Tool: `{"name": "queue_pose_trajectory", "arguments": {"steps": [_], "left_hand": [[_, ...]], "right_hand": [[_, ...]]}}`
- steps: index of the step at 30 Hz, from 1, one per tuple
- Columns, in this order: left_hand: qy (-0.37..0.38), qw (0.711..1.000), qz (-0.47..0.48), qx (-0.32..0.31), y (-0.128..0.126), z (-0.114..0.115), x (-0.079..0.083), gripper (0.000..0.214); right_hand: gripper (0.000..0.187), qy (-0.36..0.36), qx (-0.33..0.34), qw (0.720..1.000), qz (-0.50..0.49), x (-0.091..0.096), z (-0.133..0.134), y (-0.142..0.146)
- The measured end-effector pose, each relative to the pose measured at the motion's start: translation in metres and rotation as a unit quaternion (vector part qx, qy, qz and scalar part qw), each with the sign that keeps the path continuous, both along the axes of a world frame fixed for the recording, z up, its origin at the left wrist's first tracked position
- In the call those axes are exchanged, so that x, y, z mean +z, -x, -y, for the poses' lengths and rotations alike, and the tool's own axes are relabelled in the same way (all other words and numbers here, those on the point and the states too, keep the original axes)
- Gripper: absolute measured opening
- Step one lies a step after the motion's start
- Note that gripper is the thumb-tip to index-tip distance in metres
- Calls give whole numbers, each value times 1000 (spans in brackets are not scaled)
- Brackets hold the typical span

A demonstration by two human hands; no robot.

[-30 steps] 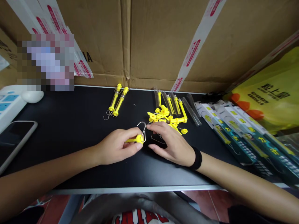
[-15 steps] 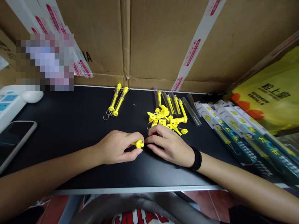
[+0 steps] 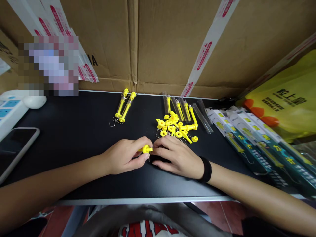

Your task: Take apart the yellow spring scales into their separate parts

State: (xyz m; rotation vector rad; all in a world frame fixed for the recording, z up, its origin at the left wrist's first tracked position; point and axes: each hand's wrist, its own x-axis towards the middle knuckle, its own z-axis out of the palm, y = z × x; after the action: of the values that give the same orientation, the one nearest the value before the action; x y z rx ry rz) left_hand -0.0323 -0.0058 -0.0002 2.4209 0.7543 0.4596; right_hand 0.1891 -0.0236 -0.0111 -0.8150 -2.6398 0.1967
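My left hand (image 3: 129, 154) is closed on a yellow spring scale part (image 3: 146, 149), pinched between thumb and forefinger. Its collar and narrow tip stick out toward the right, and a thin wire shows just beneath it. At that tip are the curled fingers of my right hand (image 3: 179, 156); whatever they pinch is too small or hidden to make out. Behind my right hand lies a pile of loose yellow plastic pieces (image 3: 170, 122) with springs and bent wires. Two assembled spring scales (image 3: 127, 107) with hooks lie farther back, left of the pile.
Clear tubes (image 3: 202, 118) and yellow graduated rods (image 3: 180, 110) lie behind the pile. Packaged spring scales (image 3: 256, 141) and a yellow bag (image 3: 283, 95) are on the right. A phone (image 3: 17, 148) and power strip (image 3: 10, 105) sit left; a cardboard box (image 3: 158, 49) stands along the back.
The yellow part in my left hand has turned, so its tip now points right. My right hand has shifted slightly left and its fingertips are closer to the part.
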Motion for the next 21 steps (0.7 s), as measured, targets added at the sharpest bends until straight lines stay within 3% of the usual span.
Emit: {"name": "queue_pose_trajectory", "arguments": {"steps": [9,21], "left_hand": [[1,999,39,-12,-2,2,-1,16],[62,997,48,-9,-2,8,-6,16]], "right_hand": [[33,28,1,1000,-9,-4,-1,5],[41,153,6,982,-109,5,2,9]]}}
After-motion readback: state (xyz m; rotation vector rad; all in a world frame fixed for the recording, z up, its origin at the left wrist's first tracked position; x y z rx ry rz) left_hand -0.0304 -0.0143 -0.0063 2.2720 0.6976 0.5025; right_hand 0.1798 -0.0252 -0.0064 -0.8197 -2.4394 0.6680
